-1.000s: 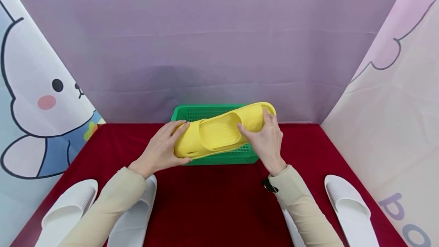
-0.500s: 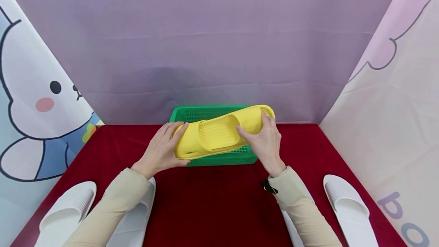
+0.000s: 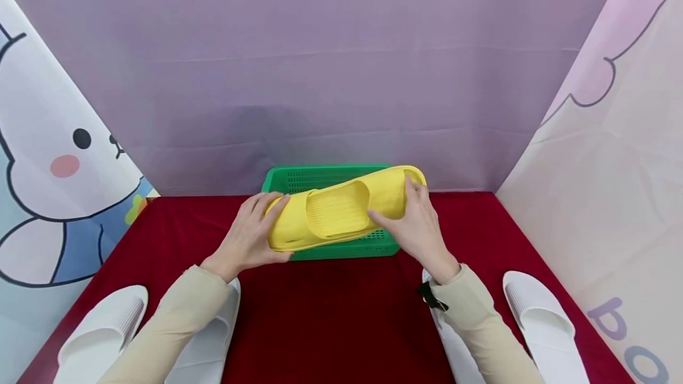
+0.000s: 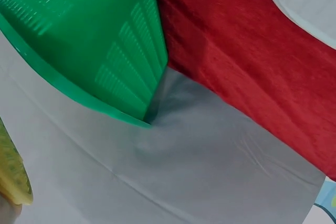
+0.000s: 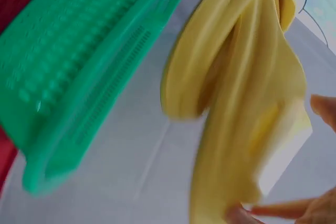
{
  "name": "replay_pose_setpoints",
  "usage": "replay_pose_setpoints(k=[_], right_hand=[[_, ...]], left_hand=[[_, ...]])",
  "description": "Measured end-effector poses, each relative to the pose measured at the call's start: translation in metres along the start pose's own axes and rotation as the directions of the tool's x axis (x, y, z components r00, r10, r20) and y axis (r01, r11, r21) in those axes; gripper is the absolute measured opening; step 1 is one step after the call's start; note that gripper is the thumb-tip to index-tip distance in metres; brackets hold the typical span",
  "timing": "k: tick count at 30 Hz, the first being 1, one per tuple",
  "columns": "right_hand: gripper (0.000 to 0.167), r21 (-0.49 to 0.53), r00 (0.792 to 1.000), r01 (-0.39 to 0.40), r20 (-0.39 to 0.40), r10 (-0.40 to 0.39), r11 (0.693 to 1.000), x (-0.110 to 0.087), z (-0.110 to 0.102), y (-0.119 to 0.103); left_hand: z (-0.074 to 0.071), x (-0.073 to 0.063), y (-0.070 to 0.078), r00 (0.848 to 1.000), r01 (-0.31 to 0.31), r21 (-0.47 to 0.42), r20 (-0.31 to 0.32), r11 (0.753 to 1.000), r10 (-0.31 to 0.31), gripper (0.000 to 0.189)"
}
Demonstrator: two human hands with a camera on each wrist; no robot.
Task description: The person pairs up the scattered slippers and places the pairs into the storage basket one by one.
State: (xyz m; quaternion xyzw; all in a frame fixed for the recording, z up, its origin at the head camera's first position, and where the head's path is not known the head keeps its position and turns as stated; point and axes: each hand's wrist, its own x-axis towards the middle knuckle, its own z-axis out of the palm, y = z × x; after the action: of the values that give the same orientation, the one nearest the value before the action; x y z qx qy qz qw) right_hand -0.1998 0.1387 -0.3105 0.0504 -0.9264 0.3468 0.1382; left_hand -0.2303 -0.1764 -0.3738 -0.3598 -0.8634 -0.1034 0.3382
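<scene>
In the head view a pair of yellow slippers (image 3: 338,209), nested together, is held over a green basket (image 3: 347,249), its right end tilted up. My left hand (image 3: 248,233) grips the left end, thumb along the near edge and fingers over the top. At the right end my right hand (image 3: 418,224) holds the slippers, fingers at the far edge and thumb near the opening. The right wrist view shows both yellow soles (image 5: 236,77) and the right fingertips (image 5: 241,214) at the lower end. Only a corner of the slippers (image 4: 11,169) appears in the left wrist view.
White slippers lie on the red cloth (image 3: 331,325): two at the left (image 3: 104,325) (image 3: 213,330) and two at the right (image 3: 544,325) (image 3: 453,342), some partly behind the sleeves. A purple-grey curtain (image 3: 341,76) stands behind the basket, and printed panels (image 3: 613,194) flank both sides.
The yellow slippers have shifted slightly down and left in the head view, still in both hands. My right wrist has swung outward to the right, uncovering more of the white slipper beneath it.
</scene>
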Motion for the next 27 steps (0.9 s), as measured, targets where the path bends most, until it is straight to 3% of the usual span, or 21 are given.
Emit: replay_pose_setpoints(k=[2,4,7,9,12,15,19,22,27], right_hand=[[0.092,-0.044,0.992,0.125,-0.023,-0.126,0.991,0.000,-0.006,0.005],[0.087,-0.105,0.955,0.289,-0.041,-0.295,0.951,0.001,-0.011,0.012],[0.089,-0.214,0.849,0.516,0.001,-0.528,0.829,0.008,-0.017,0.024],[0.097,-0.266,0.782,0.614,0.076,-0.619,0.743,0.013,-0.020,0.030],[0.111,-0.318,0.723,0.684,0.181,-0.666,0.656,0.019,-0.020,0.038],[0.122,-0.362,0.697,0.710,0.239,-0.676,0.604,0.021,-0.018,0.045],[0.126,-0.414,0.677,0.720,0.240,-0.696,0.557,0.021,-0.012,0.052],[0.124,-0.428,0.663,0.724,0.215,-0.717,0.541,0.022,-0.010,0.056],[0.117,-0.413,0.646,0.734,0.180,-0.742,0.539,0.022,-0.006,0.061]], left_hand=[[-0.002,-0.001,-0.002,1.000,-0.004,-0.004,-0.002,1.000,0.004,0.098],[-0.004,-0.002,-0.004,1.000,-0.011,-0.006,-0.004,1.000,0.011,0.098],[-0.007,-0.004,-0.007,1.000,-0.029,-0.007,-0.005,1.000,0.029,0.099],[-0.009,-0.005,-0.009,0.999,-0.051,-0.007,-0.008,0.999,0.051,0.100],[-0.010,-0.005,-0.011,0.996,-0.088,-0.018,-0.012,0.996,0.088,0.099],[-0.009,-0.006,-0.011,0.993,-0.118,-0.033,-0.019,0.992,0.117,0.096],[-0.008,-0.006,-0.010,0.991,-0.135,-0.050,-0.025,0.990,0.134,0.093],[-0.008,-0.006,-0.008,0.991,-0.136,-0.058,-0.019,0.989,0.135,0.093],[-0.007,-0.006,-0.006,0.991,-0.133,-0.041,-0.007,0.990,0.133,0.094]])
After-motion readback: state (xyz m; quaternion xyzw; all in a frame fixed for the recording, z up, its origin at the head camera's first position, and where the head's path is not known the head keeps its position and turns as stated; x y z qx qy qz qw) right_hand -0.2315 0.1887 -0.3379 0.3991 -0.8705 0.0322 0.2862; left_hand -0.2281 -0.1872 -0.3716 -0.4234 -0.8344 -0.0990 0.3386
